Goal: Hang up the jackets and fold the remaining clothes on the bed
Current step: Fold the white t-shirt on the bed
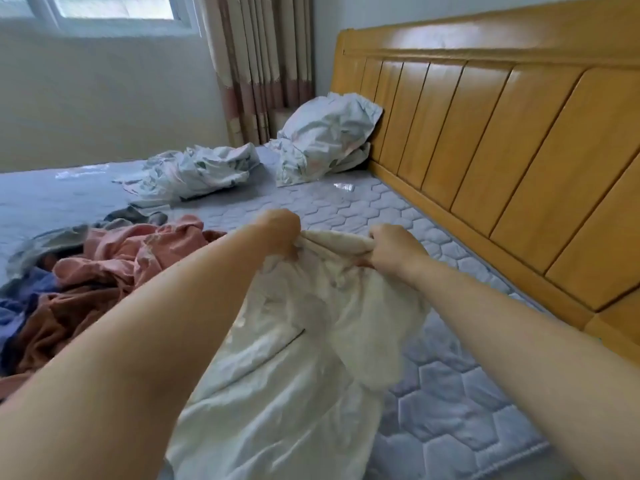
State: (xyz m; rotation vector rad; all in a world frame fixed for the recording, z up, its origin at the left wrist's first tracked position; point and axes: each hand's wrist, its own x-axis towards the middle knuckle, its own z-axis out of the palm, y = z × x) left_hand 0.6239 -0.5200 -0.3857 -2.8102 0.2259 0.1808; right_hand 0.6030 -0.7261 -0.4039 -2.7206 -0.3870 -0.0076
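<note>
A white garment (291,368) hangs from both my hands over the bed (363,209), its lower part trailing toward me. My left hand (280,230) grips its top edge on the left, and my right hand (394,245) grips the same edge on the right, the cloth bunched between them. A dark slit, perhaps a pocket, shows on the garment's front. To the left lies a heap of clothes (114,261): pink, rust-brown, blue and grey pieces tangled together.
The wooden headboard (502,140) runs along the right side. A crumpled pillow (325,140) leans against it, and a rumpled floral sheet (197,171) lies beyond the clothes. Curtains (259,64) hang in the far corner under a window.
</note>
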